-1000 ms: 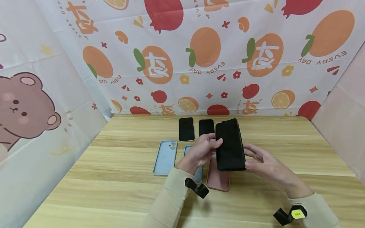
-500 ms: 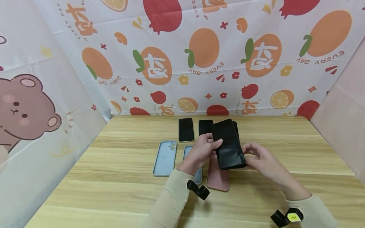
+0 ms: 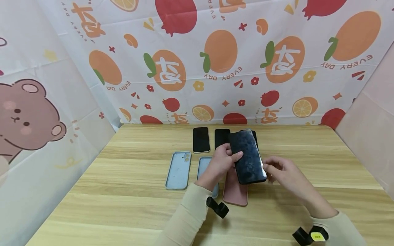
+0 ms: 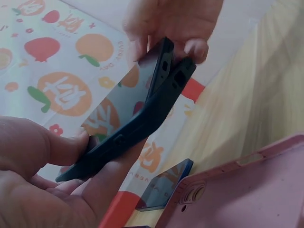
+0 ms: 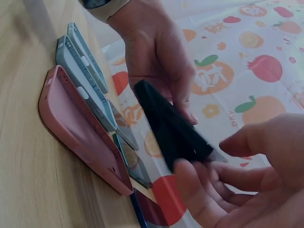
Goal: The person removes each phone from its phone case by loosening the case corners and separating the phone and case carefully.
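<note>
My left hand point(image 3: 220, 162) grips a black phone point(image 3: 247, 157) in a dark phone case point(image 4: 159, 111), thumb on the screen and fingers behind. The phone is tilted above the table, its screen reflecting light. At one end the case bends away from the phone, leaving a wedge-shaped gap in the left wrist view. My right hand point(image 3: 286, 172) is at the lower right corner, its curled fingers holding the case edge. In the right wrist view, the right thumb stands a little apart from the phone. Below lies a pink phone case point(image 3: 235, 191), partly hidden.
Two light blue phone cases, one at left point(image 3: 178, 171) and one under my left forearm point(image 3: 204, 163), lie on the wooden table point(image 3: 123, 205). Dark phones stand in a row behind: one left point(image 3: 201, 140), one middle point(image 3: 222, 136), another mostly hidden by the held phone.
The held phone and case have shifted slightly left and turned, and the screen now catches light. A gap has opened between phone and case. My right fingers have moved along the corner.
</note>
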The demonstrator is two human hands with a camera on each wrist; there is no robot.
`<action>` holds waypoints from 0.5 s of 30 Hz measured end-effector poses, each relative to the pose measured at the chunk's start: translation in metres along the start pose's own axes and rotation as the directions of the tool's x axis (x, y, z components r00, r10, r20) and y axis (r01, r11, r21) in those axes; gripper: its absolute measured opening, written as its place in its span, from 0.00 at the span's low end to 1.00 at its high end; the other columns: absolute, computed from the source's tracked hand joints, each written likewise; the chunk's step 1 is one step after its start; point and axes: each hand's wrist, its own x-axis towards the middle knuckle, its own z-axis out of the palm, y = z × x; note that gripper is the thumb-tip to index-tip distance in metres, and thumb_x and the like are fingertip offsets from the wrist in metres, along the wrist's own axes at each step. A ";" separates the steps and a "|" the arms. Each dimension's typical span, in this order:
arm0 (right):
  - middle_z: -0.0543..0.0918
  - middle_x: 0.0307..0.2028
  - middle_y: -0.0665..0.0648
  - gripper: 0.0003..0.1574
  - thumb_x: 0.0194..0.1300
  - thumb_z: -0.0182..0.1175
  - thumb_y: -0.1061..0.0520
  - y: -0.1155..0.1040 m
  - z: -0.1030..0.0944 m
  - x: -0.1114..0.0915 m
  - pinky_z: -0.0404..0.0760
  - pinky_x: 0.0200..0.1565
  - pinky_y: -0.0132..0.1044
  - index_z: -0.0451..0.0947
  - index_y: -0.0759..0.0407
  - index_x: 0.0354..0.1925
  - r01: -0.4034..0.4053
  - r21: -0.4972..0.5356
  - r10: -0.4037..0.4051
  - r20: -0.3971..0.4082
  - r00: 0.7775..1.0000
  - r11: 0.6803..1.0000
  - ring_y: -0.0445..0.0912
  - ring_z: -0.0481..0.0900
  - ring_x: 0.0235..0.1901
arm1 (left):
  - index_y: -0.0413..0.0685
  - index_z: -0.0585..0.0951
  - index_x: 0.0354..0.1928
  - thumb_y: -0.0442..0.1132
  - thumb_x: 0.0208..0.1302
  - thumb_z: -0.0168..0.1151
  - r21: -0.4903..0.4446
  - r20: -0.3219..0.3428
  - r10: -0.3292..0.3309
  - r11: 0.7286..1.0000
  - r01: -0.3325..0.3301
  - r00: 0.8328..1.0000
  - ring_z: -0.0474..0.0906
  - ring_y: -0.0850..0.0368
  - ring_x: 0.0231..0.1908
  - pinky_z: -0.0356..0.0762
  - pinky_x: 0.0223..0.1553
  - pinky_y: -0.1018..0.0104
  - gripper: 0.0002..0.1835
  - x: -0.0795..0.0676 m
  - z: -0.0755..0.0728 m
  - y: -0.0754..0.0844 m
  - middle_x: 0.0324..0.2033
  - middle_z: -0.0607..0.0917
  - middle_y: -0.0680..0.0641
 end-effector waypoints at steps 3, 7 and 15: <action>0.81 0.41 0.66 0.20 0.75 0.53 0.56 0.000 -0.001 0.000 0.87 0.39 0.42 0.73 0.73 0.53 -0.043 0.077 0.039 0.047 0.998 0.996 0.51 0.86 0.33 | 0.41 0.72 0.62 0.42 0.68 0.63 0.034 -0.032 -0.004 0.999 0.005 0.999 0.84 0.56 0.45 0.82 0.54 0.57 0.24 -0.001 0.003 0.000 0.50 0.86 0.44; 0.81 0.50 0.71 0.28 0.75 0.54 0.55 0.000 -0.002 0.001 0.86 0.46 0.44 0.66 0.77 0.61 -0.090 0.168 0.076 0.091 0.993 0.982 0.52 0.88 0.39 | 0.42 0.72 0.62 0.43 0.68 0.64 0.047 -0.066 0.001 0.999 0.002 0.998 0.84 0.56 0.45 0.83 0.53 0.57 0.25 -0.001 0.005 0.000 0.51 0.86 0.43; 0.80 0.53 0.71 0.41 0.72 0.58 0.54 0.003 -0.004 0.004 0.86 0.47 0.41 0.54 0.75 0.71 -0.151 0.197 0.127 0.130 0.983 0.969 0.51 0.86 0.42 | 0.41 0.71 0.64 0.43 0.68 0.64 0.064 -0.023 0.029 0.998 -0.027 0.999 0.85 0.56 0.45 0.84 0.50 0.59 0.26 -0.001 0.009 0.003 0.51 0.86 0.43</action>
